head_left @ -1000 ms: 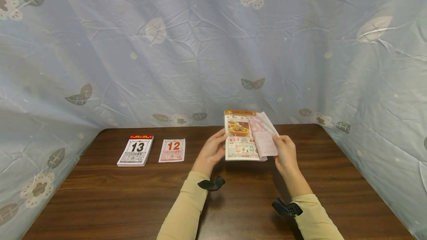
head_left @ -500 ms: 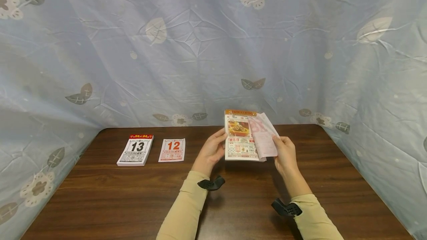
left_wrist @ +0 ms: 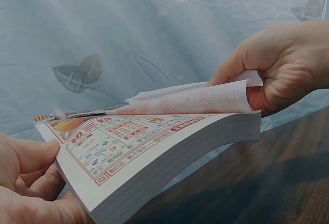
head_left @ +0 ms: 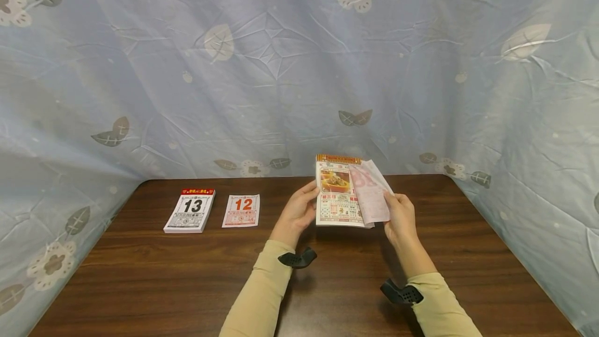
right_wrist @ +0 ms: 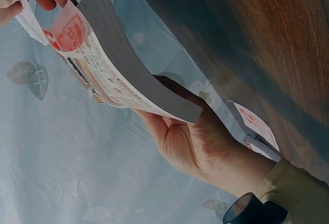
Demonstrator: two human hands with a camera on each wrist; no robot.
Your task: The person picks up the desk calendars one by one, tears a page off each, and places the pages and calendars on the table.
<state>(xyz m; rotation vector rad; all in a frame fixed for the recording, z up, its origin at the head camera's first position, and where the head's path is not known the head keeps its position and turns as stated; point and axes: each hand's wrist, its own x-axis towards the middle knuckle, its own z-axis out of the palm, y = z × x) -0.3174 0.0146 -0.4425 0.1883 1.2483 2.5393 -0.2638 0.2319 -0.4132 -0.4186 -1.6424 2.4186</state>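
Observation:
A thick tear-off calendar (head_left: 334,207) with a striped orange header is held up above the table. My left hand (head_left: 299,211) grips its left edge, thumb on the front and fingers behind, as the left wrist view shows. A thin top page (head_left: 369,191), its red print showing through from behind, is folded back across the right side. My right hand (head_left: 401,216) pinches this page near its lower right edge. Under the lifted page lies a sheet with a food picture (head_left: 335,182) and red print. In the left wrist view the pad (left_wrist: 169,178) bends in a curve.
On the left of the brown wooden table (head_left: 187,280) lies a second calendar pad (head_left: 191,212) with a red header and a black 13. Beside it is a loose page (head_left: 241,211) with a red 12. A floral curtain (head_left: 281,92) hangs behind.
Both hands keep their hold. The calendar and the folded page have shifted very slightly to the right, and the right hand sits a touch lower.

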